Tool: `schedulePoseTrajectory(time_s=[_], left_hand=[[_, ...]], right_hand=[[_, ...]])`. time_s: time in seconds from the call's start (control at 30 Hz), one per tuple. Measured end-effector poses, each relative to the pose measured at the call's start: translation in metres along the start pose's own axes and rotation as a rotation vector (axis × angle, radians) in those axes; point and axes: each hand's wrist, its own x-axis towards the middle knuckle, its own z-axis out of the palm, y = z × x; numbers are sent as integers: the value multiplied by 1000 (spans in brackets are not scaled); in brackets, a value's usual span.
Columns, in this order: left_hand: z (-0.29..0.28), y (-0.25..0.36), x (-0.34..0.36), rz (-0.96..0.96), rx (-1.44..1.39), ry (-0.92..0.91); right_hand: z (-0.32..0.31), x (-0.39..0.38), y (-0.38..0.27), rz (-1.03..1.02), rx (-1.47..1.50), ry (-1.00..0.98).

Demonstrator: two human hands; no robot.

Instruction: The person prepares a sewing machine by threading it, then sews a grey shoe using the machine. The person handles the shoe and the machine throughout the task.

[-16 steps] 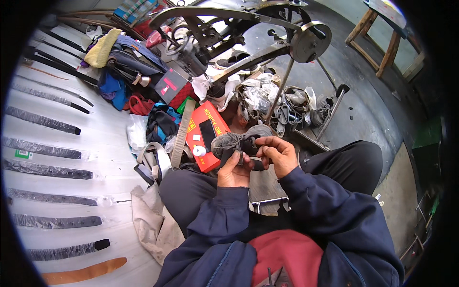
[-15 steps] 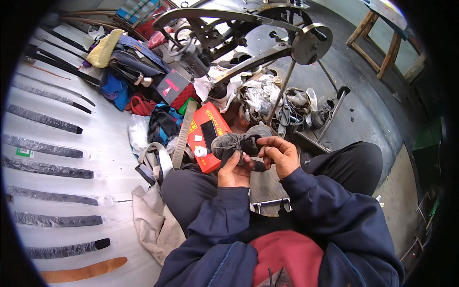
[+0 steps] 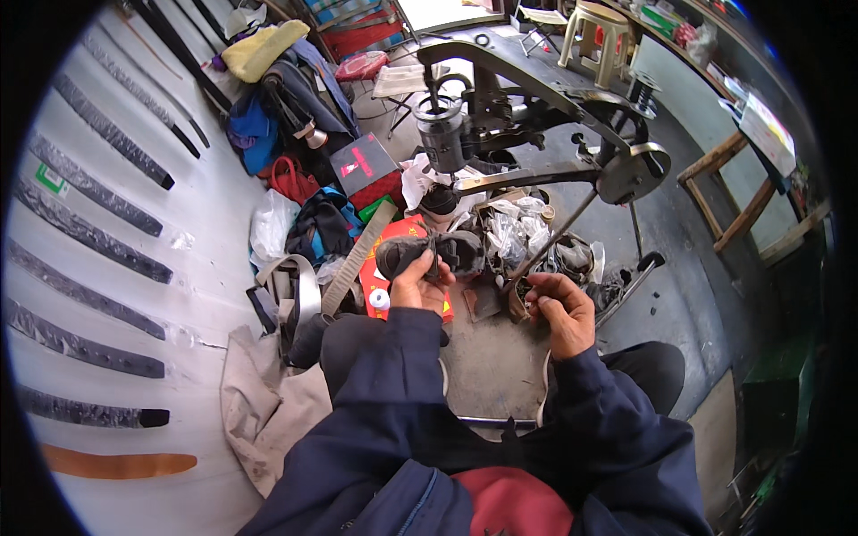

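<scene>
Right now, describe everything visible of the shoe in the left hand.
The shoe is dark grey, with a rounded toe toward the picture's left and a darker opening toward the right. Its upper looks like fabric or soft leather, which I cannot tell apart. The left hand grips it around the middle, thumb on top, hiding part of it. It is held up, overlapping the red box in view; the right hand is apart from it.
</scene>
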Motion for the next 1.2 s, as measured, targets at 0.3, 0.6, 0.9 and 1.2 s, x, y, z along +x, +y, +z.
schedulePoseTrajectory(time_s=[0.3,0.6,0.9,1.2], left_hand=[[27,5,75,25,-30,-80],[48,1,93,-29,-60,-95],[49,-3,98,-80,-68,-75],[47,-8,97,-112,-99,-56]], right_hand=[[-6,67,-25,-25,-306,-15],[-8,146,-27,-225,-566,-6],[-10,179,-22,-495,-767,42],[-1,193,-36,-457,-997,2]])
